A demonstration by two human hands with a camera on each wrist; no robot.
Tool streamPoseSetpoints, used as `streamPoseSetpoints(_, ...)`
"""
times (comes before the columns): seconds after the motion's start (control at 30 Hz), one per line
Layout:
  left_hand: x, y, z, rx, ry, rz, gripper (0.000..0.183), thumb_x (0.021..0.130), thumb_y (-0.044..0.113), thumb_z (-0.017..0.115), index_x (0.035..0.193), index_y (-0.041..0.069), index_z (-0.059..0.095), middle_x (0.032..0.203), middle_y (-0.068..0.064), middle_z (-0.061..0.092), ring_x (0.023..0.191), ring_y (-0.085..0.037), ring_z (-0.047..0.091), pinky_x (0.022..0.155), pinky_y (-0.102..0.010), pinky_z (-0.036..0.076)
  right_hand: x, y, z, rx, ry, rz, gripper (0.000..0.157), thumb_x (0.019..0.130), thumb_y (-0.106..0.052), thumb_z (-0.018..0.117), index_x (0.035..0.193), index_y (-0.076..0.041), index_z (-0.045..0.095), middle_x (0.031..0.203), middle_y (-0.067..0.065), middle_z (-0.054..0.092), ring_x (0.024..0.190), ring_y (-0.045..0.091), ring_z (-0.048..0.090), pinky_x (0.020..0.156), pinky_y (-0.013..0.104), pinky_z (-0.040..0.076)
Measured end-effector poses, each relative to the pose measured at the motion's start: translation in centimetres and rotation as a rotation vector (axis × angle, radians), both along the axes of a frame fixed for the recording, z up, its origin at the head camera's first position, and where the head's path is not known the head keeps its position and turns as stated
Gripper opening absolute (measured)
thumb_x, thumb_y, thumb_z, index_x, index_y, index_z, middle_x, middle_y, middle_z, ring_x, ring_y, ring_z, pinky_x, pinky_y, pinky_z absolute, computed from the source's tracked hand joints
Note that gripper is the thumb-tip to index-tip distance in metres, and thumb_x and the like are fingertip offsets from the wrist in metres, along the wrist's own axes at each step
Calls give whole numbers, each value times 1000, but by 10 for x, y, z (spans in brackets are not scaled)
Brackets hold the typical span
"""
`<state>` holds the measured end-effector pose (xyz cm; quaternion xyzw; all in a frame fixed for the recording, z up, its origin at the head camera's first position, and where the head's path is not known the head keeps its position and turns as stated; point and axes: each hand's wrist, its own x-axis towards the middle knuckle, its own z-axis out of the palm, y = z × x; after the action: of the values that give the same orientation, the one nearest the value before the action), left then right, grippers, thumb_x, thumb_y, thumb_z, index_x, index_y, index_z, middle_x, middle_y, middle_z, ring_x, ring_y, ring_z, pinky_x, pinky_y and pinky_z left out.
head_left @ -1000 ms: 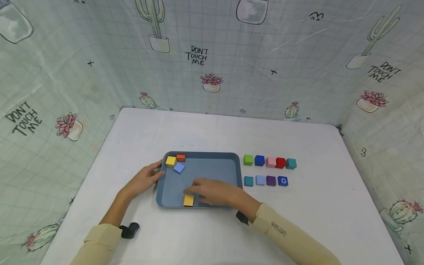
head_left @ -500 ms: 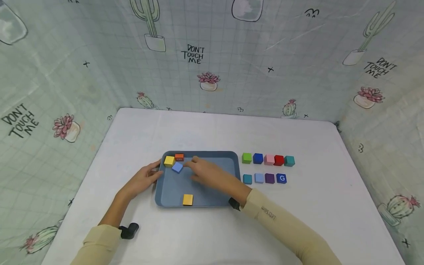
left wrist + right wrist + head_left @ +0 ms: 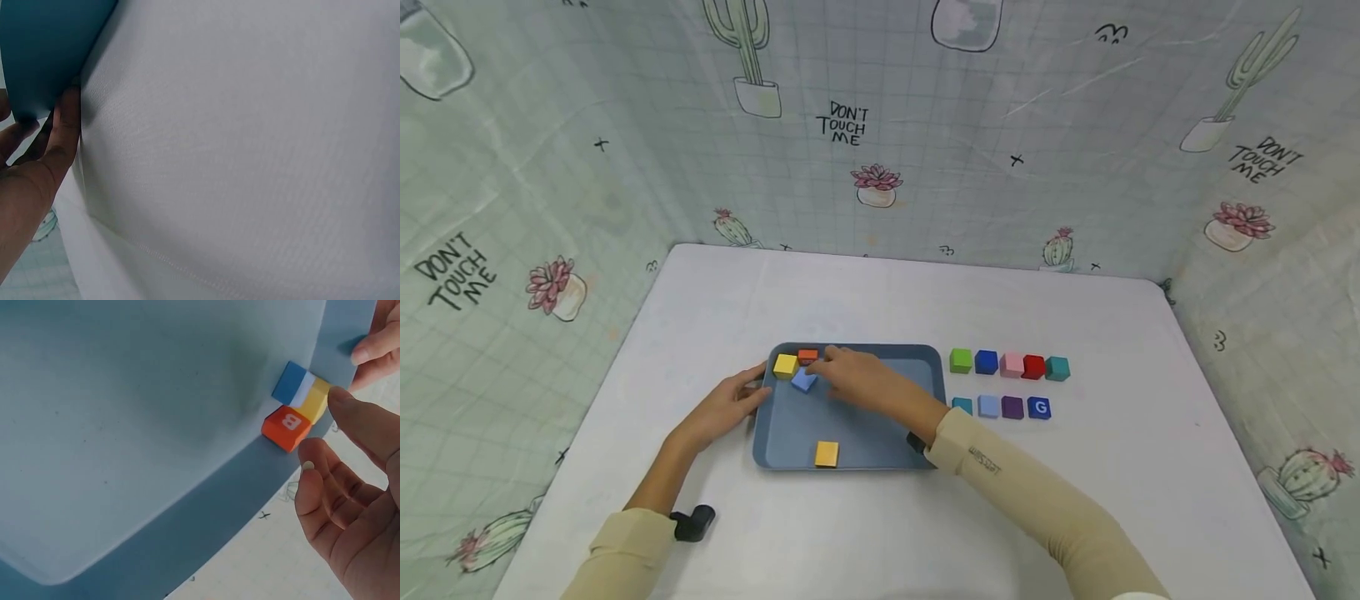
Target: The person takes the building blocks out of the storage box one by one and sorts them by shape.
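My left hand [image 3: 722, 408] grips the left rim of the blue-grey tray [image 3: 868, 433]; in the left wrist view its fingers [image 3: 65, 128] lie against the tray's edge. My right hand [image 3: 868, 383] hovers over the tray's upper left part, its thumb and fingers apart with nothing between them. Close to its fingertips, a yellow cube [image 3: 786, 366], an orange-red cube [image 3: 807, 357] and a light blue cube [image 3: 803, 380] sit clustered in the corner. A letter B shows on the orange-red cube [image 3: 286, 428] in the right wrist view. Another yellow cube [image 3: 827, 454] lies by the tray's near wall.
Right of the tray, two rows of cubes stand on the white table [image 3: 1112, 467]. The back row runs from a green cube [image 3: 960, 361] to a teal one [image 3: 1057, 369]. The front row ends with a blue cube marked G [image 3: 1039, 408]. Printed cloth surrounds the table.
My right hand has moved from beside the near yellow cube up and left to the corner cluster. The left hand stays at the tray's rim, and the cubes appear unmoved.
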<state>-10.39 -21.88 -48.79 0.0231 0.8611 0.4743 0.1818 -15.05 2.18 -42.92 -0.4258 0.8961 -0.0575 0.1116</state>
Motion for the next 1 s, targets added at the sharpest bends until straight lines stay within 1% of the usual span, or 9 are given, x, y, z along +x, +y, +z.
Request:
streamPoseSetpoints(0.17,1,-1,2,7,-1,-1,62,97,27,51,149,5,25,144,-24,34,119,-40,48,90,-48,46,-5,-7,-2,13,26,7,44,87,-15,68,129,-21,57,121,8,56,94,14,58,77,24,50)
streamPoseSetpoints(0.3,1,-2,1,24,9,-2,61,97,26,51,148,5,26,145,-23,34,119,-40,48,89,-46,47,-9,-12,-5,41,46,15,43,86,-18,69,128,-21,58,120,8,57,96,15,59,80,26,50)
streamPoseSetpoints(0.47,0,0,0,49,9,3,59,97,23,51,148,5,27,145,-22,33,118,-39,49,88,-45,48,-15,-18,-11,58,63,27,45,86,-18,70,129,-22,58,117,8,58,93,15,59,82,28,50)
streamPoseSetpoints(0.6,-1,2,-2,42,8,13,59,97,24,52,148,6,28,145,-21,35,117,-37,50,87,-43,49,-18,-21,-14,97,53,6,48,86,-19,70,132,-23,56,121,9,58,97,17,60,83,29,50)
streamPoseSetpoints(0.73,-2,4,-2,42,10,30,59,96,23,52,148,7,29,144,-21,36,117,-37,51,87,-43,49,-20,-25,-14,134,45,-14,49,86,-20,69,133,-23,54,124,11,56,100,19,60,83,31,51)
streamPoseSetpoints(0.9,-1,3,-2,37,4,33,59,96,23,53,148,7,29,144,-20,36,116,-36,51,86,-42,49,-22,-28,-19,165,52,-13,49,88,-21,67,134,-25,53,124,10,57,100,19,61,83,31,51)
streamPoseSetpoints(1.0,0,2,-1,38,7,32,59,96,23,53,148,7,29,144,-20,36,116,-36,51,86,-42,49,-23,-29,-23,169,76,-5,47,88,-22,67,133,-25,54,122,9,58,99,19,61,83,31,51)
